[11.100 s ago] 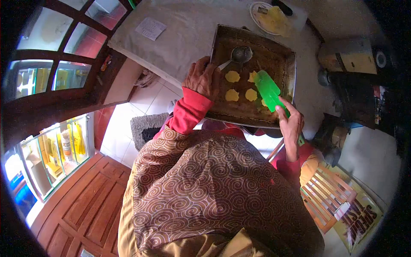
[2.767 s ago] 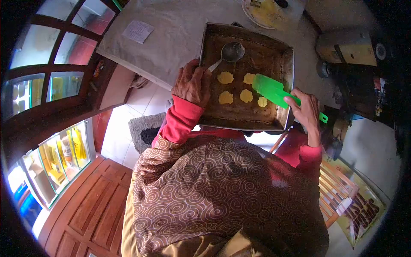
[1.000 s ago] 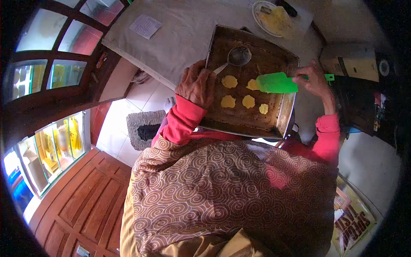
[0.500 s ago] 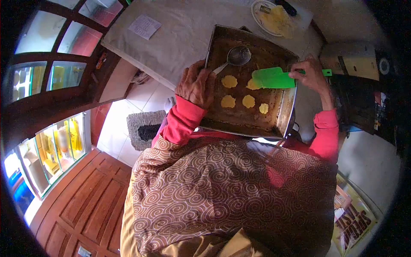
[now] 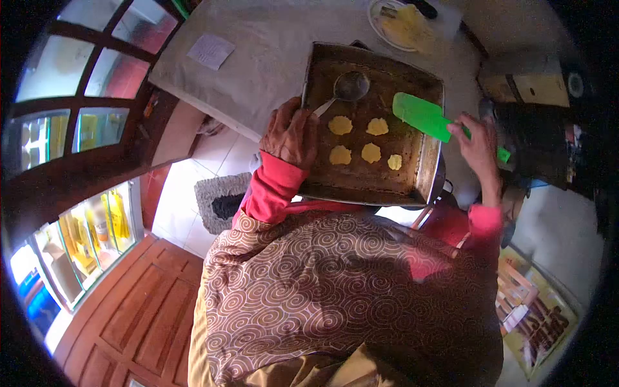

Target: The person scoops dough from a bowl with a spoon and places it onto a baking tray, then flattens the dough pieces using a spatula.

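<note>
the spoon point(image 5: 350, 86) handle's end hides under the left hand point(image 5: 290, 132); the note point(image 5: 211, 50) is too small to read.

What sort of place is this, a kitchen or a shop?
Most likely a home kitchen used for baking. A dark, square metal baking tray holds five small yellow dough rounds, the right hand grips a green plastic spatula, and a round plate of yellow dough sits beyond.

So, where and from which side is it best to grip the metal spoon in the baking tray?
Probably take the spoon by its handle, from the left rim of the baking tray: its bowl lies farther in, and the handle slants toward the left hand on that rim. The dough pieces lie right of it, clear of that approach.
</note>
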`<state>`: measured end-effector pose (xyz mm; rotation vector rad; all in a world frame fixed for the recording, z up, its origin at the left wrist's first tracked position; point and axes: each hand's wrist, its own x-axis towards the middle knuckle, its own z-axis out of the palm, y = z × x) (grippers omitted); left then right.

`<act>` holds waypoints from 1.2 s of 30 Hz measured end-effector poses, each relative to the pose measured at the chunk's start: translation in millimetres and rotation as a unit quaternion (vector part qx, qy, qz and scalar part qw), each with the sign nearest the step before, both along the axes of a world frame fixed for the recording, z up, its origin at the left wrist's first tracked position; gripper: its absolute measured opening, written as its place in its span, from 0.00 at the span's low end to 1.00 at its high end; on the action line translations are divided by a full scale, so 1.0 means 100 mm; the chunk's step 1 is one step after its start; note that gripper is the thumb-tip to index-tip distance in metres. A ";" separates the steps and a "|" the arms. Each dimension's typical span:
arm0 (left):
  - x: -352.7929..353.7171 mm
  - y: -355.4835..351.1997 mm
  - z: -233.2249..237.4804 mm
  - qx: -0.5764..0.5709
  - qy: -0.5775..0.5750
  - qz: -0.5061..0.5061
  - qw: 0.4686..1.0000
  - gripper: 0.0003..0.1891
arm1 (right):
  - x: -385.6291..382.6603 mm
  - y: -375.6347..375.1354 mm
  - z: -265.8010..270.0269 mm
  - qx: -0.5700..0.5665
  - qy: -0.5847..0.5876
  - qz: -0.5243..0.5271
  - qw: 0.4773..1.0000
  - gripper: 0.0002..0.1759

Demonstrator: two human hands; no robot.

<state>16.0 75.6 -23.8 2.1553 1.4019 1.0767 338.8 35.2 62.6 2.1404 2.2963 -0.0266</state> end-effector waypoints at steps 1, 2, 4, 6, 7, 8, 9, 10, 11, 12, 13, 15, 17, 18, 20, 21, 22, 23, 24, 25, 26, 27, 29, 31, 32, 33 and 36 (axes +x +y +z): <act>0.02 -0.01 0.03 -0.002 -0.012 -0.004 1.000 0.08 | -0.09 -0.15 0.01 0.022 -0.011 -0.012 1.000 0.08; 0.03 -0.01 0.05 -0.002 -0.008 -0.003 1.000 0.08 | -0.18 -0.28 0.04 0.043 -0.022 -0.024 0.999 0.07; 0.05 -0.03 0.05 -0.003 0.002 -0.002 1.000 0.08 | -0.37 -0.50 0.09 0.013 0.013 -0.077 0.997 0.07; 0.04 -0.03 0.09 0.017 0.028 0.001 0.999 0.07 | -0.55 -0.70 0.04 0.038 0.004 -0.099 0.994 0.09; 0.05 -0.02 0.10 0.027 0.041 0.001 0.999 0.06 | -0.63 -0.76 0.02 0.058 -0.010 -0.096 0.994 0.12; 0.05 -0.01 -0.02 0.077 0.013 0.001 0.997 0.06 | -0.73 -0.79 0.06 0.080 0.016 -0.081 0.993 0.14; 0.05 -0.01 -0.01 0.068 0.022 -0.006 0.997 0.07 | -0.81 -0.86 0.06 0.044 -0.024 -0.119 0.992 0.19; 0.05 -0.03 0.00 0.060 0.031 -0.013 0.998 0.08 | -0.89 -0.92 0.04 0.038 -0.019 -0.133 0.990 0.23; 0.05 -0.03 0.01 0.051 0.040 -0.021 0.998 0.10 | -0.95 -0.98 0.01 0.032 -0.014 -0.148 0.988 0.26; 0.07 0.00 -0.02 0.110 0.024 -0.033 0.993 0.09 | -0.94 -1.03 -0.09 0.008 0.017 -0.181 0.983 0.32; 0.08 -0.01 -0.03 0.104 0.036 -0.035 0.993 0.09 | -0.94 -1.06 -0.13 0.035 0.008 -0.159 0.987 0.33; 0.08 -0.02 -0.03 0.091 0.061 -0.032 0.993 0.10 | -1.03 -1.10 -0.09 -0.087 0.053 -0.234 0.967 0.44; 0.10 0.00 -0.07 0.135 0.027 -0.035 0.990 0.08 | -1.08 -1.11 -0.16 -0.091 0.049 -0.235 0.966 0.45; 0.11 0.01 -0.08 0.157 0.010 -0.036 0.987 0.07 | -1.11 -1.12 -0.17 -0.071 0.061 -0.228 0.969 0.45; 0.11 -0.01 -0.06 0.140 0.017 -0.036 0.989 0.06 | -1.11 -1.12 -0.24 -0.024 0.055 -0.195 0.979 0.44; 0.11 -0.01 -0.05 0.131 0.021 -0.034 0.991 0.05 | -1.11 -1.12 -0.28 -0.027 0.057 -0.200 0.978 0.43; 0.12 -0.01 -0.04 0.123 0.030 -0.031 0.991 0.05 | -1.11 -1.10 -0.31 -0.031 0.059 -0.204 0.977 0.43; 0.13 -0.02 -0.03 0.115 0.039 -0.027 0.992 0.05 | -1.12 -1.10 -0.33 -0.036 0.060 -0.208 0.976 0.42; 0.12 -0.02 -0.03 0.108 0.048 -0.022 0.993 0.05 | -1.12 -1.12 -0.31 -0.029 0.071 -0.210 0.975 0.42; 0.11 -0.02 -0.03 0.106 0.059 -0.033 0.992 0.06 | -1.13 -1.14 -0.29 -0.022 0.083 -0.211 0.974 0.41; 0.08 -0.02 -0.04 0.104 0.070 -0.042 0.991 0.08 | -1.13 -1.14 -0.27 -0.016 0.094 -0.211 0.973 0.41; 0.06 -0.02 -0.06 0.102 0.081 -0.052 0.990 0.09 | -1.13 -1.14 -0.27 -0.014 0.091 -0.206 0.974 0.40; 0.06 -0.01 -0.12 0.136 0.036 -0.056 0.988 0.08 | -1.11 -1.13 -0.26 -0.011 0.081 -0.200 0.976 0.40; 0.08 -0.01 -0.13 0.130 0.026 -0.055 0.990 0.08 | -1.11 -1.09 -0.34 -0.010 0.108 -0.199 0.974 0.40; 0.07 -0.02 -0.11 0.107 0.040 -0.050 0.992 0.08 | -1.12 -1.08 -0.36 0.009 0.081 -0.182 0.980 0.40; 0.07 -0.02 -0.09 0.085 0.055 -0.045 0.994 0.08 | -1.12 -1.07 -0.38 0.029 0.056 -0.164 0.984 0.40; 0.09 -0.04 0.00 0.057 0.059 -0.032 0.996 0.09 | -1.17 -1.07 -0.28 0.029 0.128 -0.184 0.974 0.38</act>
